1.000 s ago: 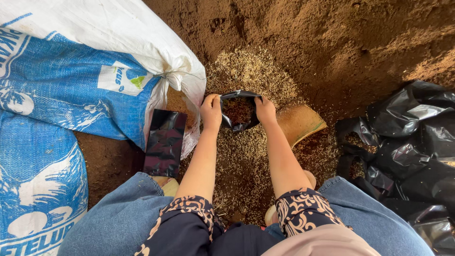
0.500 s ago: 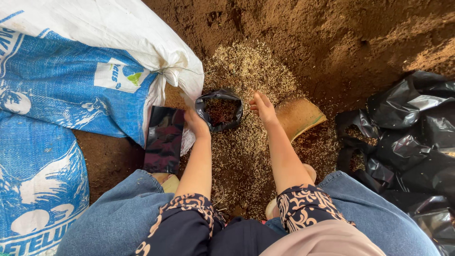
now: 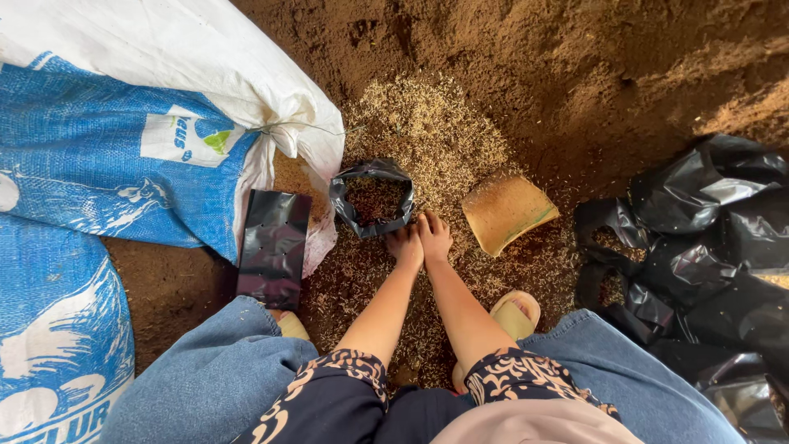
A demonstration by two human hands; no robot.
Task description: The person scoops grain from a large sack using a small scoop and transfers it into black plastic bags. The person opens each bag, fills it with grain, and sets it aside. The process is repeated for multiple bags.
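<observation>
Black plastic bag (image 3: 374,200), blue-and-white sack (image 3: 131,131) (woven), tan scoop (image 3: 505,212), floral-patterned sleeves (image 3: 329,386)

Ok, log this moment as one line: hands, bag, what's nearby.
left hand | beside right hand, both on husk-strewn soil | small black plastic bag open, upright, holding husks, just beyond fingertips | tan curved scoop right

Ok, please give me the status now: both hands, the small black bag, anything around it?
Left hand and right hand side by side on the husk pile, holding nothing. Small black bag stands open, partly filled. Tan scoop lies right; flat black bag lies left.
</observation>
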